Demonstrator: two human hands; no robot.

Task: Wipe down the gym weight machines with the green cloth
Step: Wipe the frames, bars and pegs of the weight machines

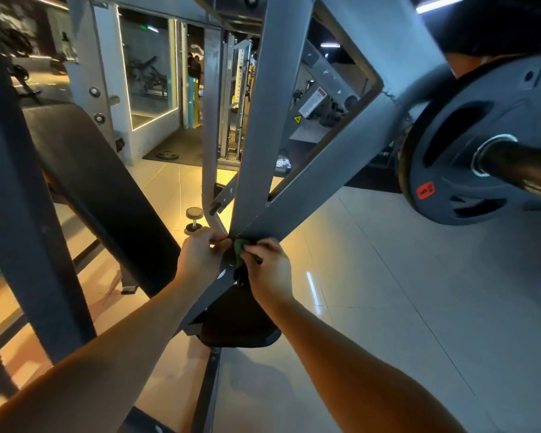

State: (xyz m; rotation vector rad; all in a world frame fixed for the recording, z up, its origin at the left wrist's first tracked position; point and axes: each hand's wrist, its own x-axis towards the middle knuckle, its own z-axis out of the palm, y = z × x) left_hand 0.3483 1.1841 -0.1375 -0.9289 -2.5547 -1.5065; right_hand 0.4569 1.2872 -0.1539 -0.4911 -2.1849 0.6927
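A grey steel weight machine frame (263,126) fills the middle of the head view, its bars meeting in a joint low at the centre. My right hand (269,270) grips a bunched green cloth (241,254) and holds it against the frame just below that joint. My left hand (200,254) sits on the other side of the same bar, fingers curled at its edge close to the cloth. Whether the left fingers pinch the cloth or the bar I cannot tell. Most of the cloth is hidden by my fingers.
A black padded seat (238,323) lies under my hands and a long black back pad (97,182) slants at left. A weight plate (469,151) on a chrome bar juts in at right. A dumbbell (194,220) stands on the tiled floor (419,276).
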